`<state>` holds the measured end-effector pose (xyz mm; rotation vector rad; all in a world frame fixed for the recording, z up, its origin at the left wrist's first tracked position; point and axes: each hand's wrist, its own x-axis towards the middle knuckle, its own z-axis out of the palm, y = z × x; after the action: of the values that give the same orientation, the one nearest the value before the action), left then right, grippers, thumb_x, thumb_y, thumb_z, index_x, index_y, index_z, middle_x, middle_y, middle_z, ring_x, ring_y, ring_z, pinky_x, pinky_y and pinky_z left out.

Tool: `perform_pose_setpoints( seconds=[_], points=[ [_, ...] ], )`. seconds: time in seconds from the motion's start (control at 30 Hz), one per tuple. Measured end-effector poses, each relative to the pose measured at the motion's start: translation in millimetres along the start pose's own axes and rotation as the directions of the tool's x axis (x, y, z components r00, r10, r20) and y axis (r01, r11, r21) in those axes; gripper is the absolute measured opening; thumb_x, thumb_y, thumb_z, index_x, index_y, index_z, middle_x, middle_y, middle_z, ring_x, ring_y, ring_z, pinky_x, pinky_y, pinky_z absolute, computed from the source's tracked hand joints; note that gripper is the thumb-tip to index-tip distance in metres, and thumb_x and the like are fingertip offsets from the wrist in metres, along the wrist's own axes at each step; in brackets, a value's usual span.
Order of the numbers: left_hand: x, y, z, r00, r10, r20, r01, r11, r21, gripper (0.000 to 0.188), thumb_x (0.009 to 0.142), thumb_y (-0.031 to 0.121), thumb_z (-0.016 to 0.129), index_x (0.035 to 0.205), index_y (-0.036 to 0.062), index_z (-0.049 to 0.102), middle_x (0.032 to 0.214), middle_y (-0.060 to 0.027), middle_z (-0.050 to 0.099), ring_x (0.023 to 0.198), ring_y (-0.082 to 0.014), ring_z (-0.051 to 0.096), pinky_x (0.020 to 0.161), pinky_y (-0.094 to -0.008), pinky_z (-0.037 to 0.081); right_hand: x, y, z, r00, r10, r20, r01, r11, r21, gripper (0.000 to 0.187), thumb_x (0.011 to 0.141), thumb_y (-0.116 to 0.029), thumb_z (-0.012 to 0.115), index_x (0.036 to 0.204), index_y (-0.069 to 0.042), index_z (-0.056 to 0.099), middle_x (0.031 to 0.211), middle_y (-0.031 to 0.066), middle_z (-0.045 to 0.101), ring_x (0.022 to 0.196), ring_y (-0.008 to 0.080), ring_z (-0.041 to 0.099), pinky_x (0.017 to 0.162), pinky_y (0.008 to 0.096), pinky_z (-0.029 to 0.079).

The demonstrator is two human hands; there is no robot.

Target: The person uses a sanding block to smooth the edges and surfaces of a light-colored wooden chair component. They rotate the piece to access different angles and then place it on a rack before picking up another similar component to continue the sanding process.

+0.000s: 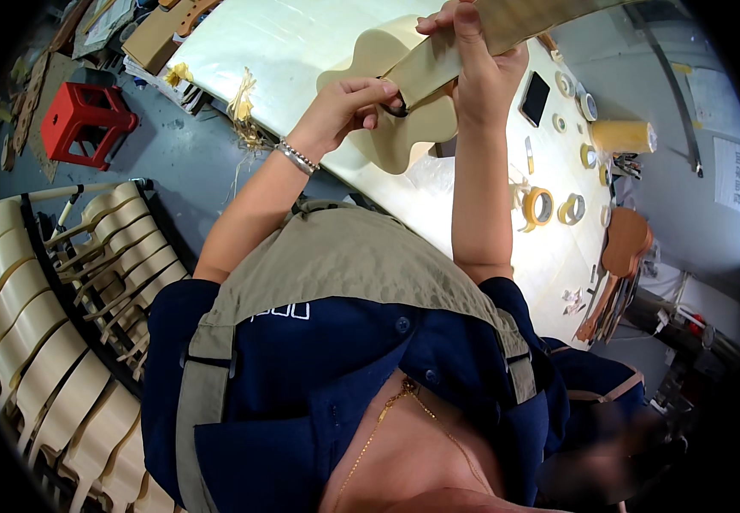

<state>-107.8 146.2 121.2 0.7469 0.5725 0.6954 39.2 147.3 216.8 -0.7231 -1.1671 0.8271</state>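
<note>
A cream guitar body (373, 53) with a curved outline is in front of me, over the table. From it a long, flat, pale olive piece (507, 24), which looks like the guitar's neck, rises to the upper right. My right hand (483, 77) wraps round this long piece, thumb on top. At its lower end my left hand (349, 107) pinches a small dark strip (397, 109) against the body. What the strip is, I cannot make out. A beaded bracelet and a bangle sit on my left wrist.
On the white-covered table (250, 43) lie a phone (535, 98), several tape rolls (538, 206) and a cutter knife (530, 155). A brown guitar body (626, 242) is at the right edge. A red stool (88, 126) and racked cream guitars (62, 359) stand left. Another person (596, 385) is close at right.
</note>
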Motion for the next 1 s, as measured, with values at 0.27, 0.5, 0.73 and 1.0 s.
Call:
perform_pose_setpoints(
  seconds=[0.27,0.5,0.73,1.0],
  points=[
    [4.0,-5.5,-2.3,1.000,0.008,0.005,-0.007,0.998,-0.061,0.018,0.085,0.019,0.061,0.093,0.0036,0.065,0.085,-0.0023,0.065,0.056,-0.0064,0.050,0.058,-0.0198,0.044,-0.8,-1.4,1.1,1.000,-0.009,-0.004,0.009,1.000,-0.014,0.024,0.087,-0.019,0.064,0.099,-0.002,0.053,0.076,0.0049,0.058,0.069,0.0152,0.059,0.062,0.0261,0.047],
    [3.3,-4.0,8.9,0.983,0.041,-0.182,-0.010,0.986,0.167,0.011,0.082,0.015,0.062,0.079,0.0046,0.061,0.062,0.0017,0.055,0.046,-0.0054,0.046,0.046,-0.0193,0.039,-6.2,-11.1,9.7,0.998,-0.022,-0.050,0.020,0.999,-0.041,0.026,0.086,-0.021,0.064,0.099,-0.002,0.054,0.078,0.0044,0.058,0.072,0.0155,0.060,0.071,0.0290,0.051],
    [-3.8,7.8,0.2,0.701,0.563,-0.438,-0.270,0.778,0.567,0.011,0.077,0.013,0.062,0.076,0.0021,0.060,0.058,0.0015,0.052,0.047,-0.0048,0.049,0.041,-0.0203,0.043,-17.5,-11.6,17.1,1.000,0.025,-0.016,-0.026,0.996,-0.084,0.030,0.086,-0.024,0.065,0.102,0.000,0.057,0.085,0.0079,0.064,0.069,0.0126,0.058,0.067,0.0272,0.051],
    [12.8,174.7,-4.3,0.891,0.453,-0.028,-0.429,0.821,-0.377,0.020,0.090,0.016,0.052,0.101,-0.0003,0.055,0.082,-0.0049,0.057,0.070,-0.0097,0.054,0.057,-0.0179,0.046,-21.9,-21.7,18.1,0.984,0.082,0.160,-0.052,0.982,-0.182,0.050,0.082,0.005,0.057,0.129,-0.004,0.044,0.130,0.0050,0.049,0.111,0.0140,0.052,0.090,0.0281,0.044]
  ],
)
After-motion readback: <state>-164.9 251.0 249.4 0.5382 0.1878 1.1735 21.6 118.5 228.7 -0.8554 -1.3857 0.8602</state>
